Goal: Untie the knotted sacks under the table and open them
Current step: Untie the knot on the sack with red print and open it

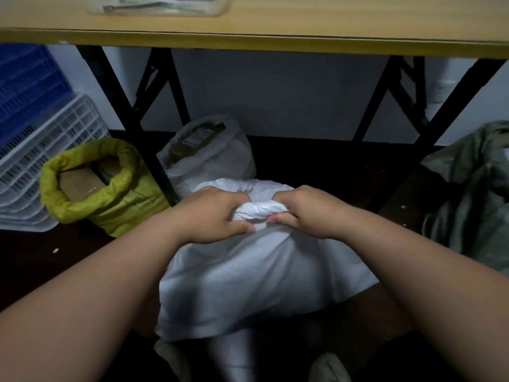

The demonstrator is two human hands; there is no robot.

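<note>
The big white cloth sack (248, 271) lies near, under the wooden table (248, 40). Pulling its tight white knot (257, 213) too hard could tighten it or rip the cloth. The left hand (214, 213) and right hand (305, 210) both pinch the knot, arms stretched forward.

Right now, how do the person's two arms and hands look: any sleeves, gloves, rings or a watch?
Both forearms are bare as far as the picture shows, with no sleeve in view. The left hand and the right hand wear no gloves, and no ring, watch or bracelet is visible.
</note>
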